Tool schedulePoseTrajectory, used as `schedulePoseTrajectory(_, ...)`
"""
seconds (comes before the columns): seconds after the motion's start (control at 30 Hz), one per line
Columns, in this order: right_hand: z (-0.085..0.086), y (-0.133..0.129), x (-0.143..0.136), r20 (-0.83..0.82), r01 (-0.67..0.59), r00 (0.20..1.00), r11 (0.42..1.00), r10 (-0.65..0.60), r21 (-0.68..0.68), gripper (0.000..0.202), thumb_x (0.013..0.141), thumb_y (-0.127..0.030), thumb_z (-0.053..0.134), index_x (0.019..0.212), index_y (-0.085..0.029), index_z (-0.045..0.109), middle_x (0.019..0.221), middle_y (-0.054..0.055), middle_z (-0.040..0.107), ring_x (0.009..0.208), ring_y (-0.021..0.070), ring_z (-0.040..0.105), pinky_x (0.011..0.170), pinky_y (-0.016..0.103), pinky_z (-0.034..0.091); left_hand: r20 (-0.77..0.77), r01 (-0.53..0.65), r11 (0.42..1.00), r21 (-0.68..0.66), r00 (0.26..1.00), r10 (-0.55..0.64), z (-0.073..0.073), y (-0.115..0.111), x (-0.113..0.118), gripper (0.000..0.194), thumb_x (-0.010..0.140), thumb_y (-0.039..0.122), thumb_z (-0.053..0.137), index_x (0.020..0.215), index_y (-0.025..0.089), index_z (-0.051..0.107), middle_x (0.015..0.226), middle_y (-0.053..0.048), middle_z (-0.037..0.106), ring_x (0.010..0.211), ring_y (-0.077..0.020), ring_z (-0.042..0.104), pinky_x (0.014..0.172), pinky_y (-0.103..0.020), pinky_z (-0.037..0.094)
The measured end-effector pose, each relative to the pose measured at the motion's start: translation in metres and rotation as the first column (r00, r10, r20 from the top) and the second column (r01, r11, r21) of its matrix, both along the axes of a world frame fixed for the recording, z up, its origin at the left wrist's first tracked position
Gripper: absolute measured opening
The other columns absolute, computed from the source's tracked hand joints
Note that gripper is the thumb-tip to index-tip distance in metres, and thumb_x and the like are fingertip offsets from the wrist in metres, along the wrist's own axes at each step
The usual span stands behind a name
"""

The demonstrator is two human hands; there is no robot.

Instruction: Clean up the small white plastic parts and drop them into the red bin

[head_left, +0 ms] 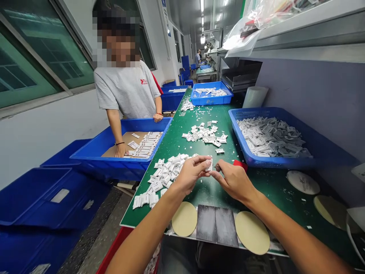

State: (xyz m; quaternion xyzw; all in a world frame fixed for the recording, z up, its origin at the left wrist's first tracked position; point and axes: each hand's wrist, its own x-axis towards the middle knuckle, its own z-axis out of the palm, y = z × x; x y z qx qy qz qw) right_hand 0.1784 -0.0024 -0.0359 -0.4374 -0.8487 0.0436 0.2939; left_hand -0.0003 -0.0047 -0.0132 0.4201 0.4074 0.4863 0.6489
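Note:
Pinched between the fingers of my left hand (192, 173) is a small white plastic part (210, 165), raised over the green table (196, 196). Close on its right, my right hand (235, 179) is closed, thumb and forefinger at the part's edge; a thin tool tip seems to show there, but its kind is hidden. Left of my hands lies a pile of similar white parts (167, 173). A looser group of white parts (203, 134) is spread farther back. Something red (240, 164) lies just behind my right hand.
Round beige discs (184, 219) and dark grey sheets (216, 224) line the front edge. A blue basket (268, 161) full of white parts stands right, a blue tray (211, 100) behind. At left, a person (129, 91) reaches into a blue bin (114, 161). A shelf (308, 42) overhangs the right.

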Motion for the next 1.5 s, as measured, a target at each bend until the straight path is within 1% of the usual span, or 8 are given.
schedulePoseTrajectory(0.13, -0.0015, -0.0009, -0.0023, 0.028, 0.019, 0.999, 0.997, -0.021, 0.071, 0.046, 0.099, -0.056, 0.033, 0.080, -0.019, 0.052, 0.069, 0.001, 0.062, 0.056, 0.0136, 0.055, 0.053, 0.027, 0.022, -0.004, 0.005, 1.000, 0.007, 1.000, -0.005, -0.0021, -0.0013, -0.0015, 0.041, 0.070, 0.037, 0.080, 0.100, 0.010, 0.070, 0.088, -0.006, 0.064, 0.068, -0.0087, 0.059, 0.062, -0.021, 0.049)
schedulePoseTrajectory(0.3, -0.0036, -0.0012, -0.0032, 0.075, 0.031, 0.996, 0.991, -0.041, 0.129, 0.048, 0.099, -0.056, 0.030, 0.080, -0.018, 0.052, 0.067, 0.002, 0.061, 0.055, 0.0142, 0.055, 0.051, 0.027, 0.019, -0.019, -0.021, 1.000, 0.023, 1.000, 0.021, -0.0041, -0.0008, -0.0014, 0.040, 0.069, 0.037, 0.081, 0.097, 0.011, 0.070, 0.083, -0.005, 0.063, 0.065, -0.0090, 0.059, 0.060, -0.022, 0.049)
schedulePoseTrajectory(0.57, -0.0036, -0.0013, -0.0025, 0.041, 0.013, 0.999, 0.980, -0.021, 0.198, 0.043, 0.100, -0.054, 0.031, 0.081, -0.020, 0.050, 0.067, 0.000, 0.062, 0.052, 0.0142, 0.056, 0.050, 0.027, 0.023, -0.011, -0.023, 0.999, 0.037, 1.000, 0.023, -0.0061, -0.0005, 0.0001, 0.042, 0.067, 0.038, 0.081, 0.095, 0.010, 0.069, 0.079, -0.003, 0.061, 0.061, -0.0082, 0.058, 0.057, -0.022, 0.049)
schedulePoseTrajectory(0.8, -0.0061, -0.0016, -0.0029, 0.001, 0.011, 1.000, 0.989, -0.011, 0.150, 0.040, 0.098, -0.055, 0.035, 0.081, -0.021, 0.049, 0.069, -0.001, 0.063, 0.054, 0.0146, 0.058, 0.052, 0.027, 0.027, -0.016, -0.018, 0.998, 0.054, 1.000, 0.019, -0.0095, 0.0007, -0.0005, 0.039, 0.071, 0.037, 0.077, 0.097, 0.011, 0.067, 0.075, -0.001, 0.058, 0.056, -0.0073, 0.056, 0.053, -0.021, 0.048)
schedulePoseTrajectory(0.93, -0.0080, -0.0016, -0.0028, 0.000, 0.024, 1.000, 0.991, -0.024, 0.131, 0.042, 0.097, -0.057, 0.036, 0.082, -0.021, 0.051, 0.068, -0.001, 0.062, 0.055, 0.0153, 0.058, 0.053, 0.027, 0.028, 0.005, -0.017, 0.997, 0.070, 1.000, 0.017, -0.0074, 0.0008, -0.0001, 0.038, 0.072, 0.037, 0.077, 0.098, 0.011, 0.066, 0.078, -0.001, 0.057, 0.058, -0.0069, 0.056, 0.054, -0.021, 0.048)
schedulePoseTrajectory(1.17, -0.0045, -0.0029, -0.0030, -0.019, 0.018, 1.000, 0.990, -0.016, 0.138, 0.041, 0.097, -0.056, 0.039, 0.085, -0.019, 0.054, 0.076, 0.000, 0.066, 0.058, 0.0132, 0.059, 0.056, 0.026, 0.030, 0.017, -0.024, 0.998, 0.061, 1.000, 0.023, -0.0038, -0.0005, -0.0005, 0.037, 0.072, 0.035, 0.077, 0.098, 0.011, 0.066, 0.074, 0.000, 0.057, 0.059, -0.0066, 0.053, 0.055, -0.020, 0.046)
schedulePoseTrajectory(1.33, -0.0056, -0.0022, -0.0028, 0.008, 0.036, 0.999, 0.993, -0.037, 0.111, 0.041, 0.096, -0.056, 0.041, 0.087, -0.018, 0.056, 0.077, 0.001, 0.066, 0.064, 0.0147, 0.061, 0.057, 0.027, 0.029, 0.007, -0.016, 0.996, 0.083, 1.000, 0.015, -0.0059, -0.0001, -0.0030, 0.036, 0.073, 0.035, 0.077, 0.099, 0.013, 0.067, 0.082, -0.002, 0.060, 0.063, -0.0072, 0.058, 0.057, -0.019, 0.046)
schedulePoseTrajectory(1.5, -0.0043, -0.0025, -0.0035, 0.055, 0.042, 0.997, 0.984, -0.052, 0.176, 0.045, 0.097, -0.056, 0.038, 0.085, -0.017, 0.057, 0.075, 0.002, 0.065, 0.060, 0.0134, 0.058, 0.053, 0.028, 0.024, -0.024, 0.023, 0.995, 0.102, 0.999, -0.021, -0.0066, 0.0001, -0.0048, 0.036, 0.075, 0.036, 0.076, 0.102, 0.013, 0.068, 0.086, -0.004, 0.062, 0.065, -0.0077, 0.058, 0.059, -0.021, 0.046)
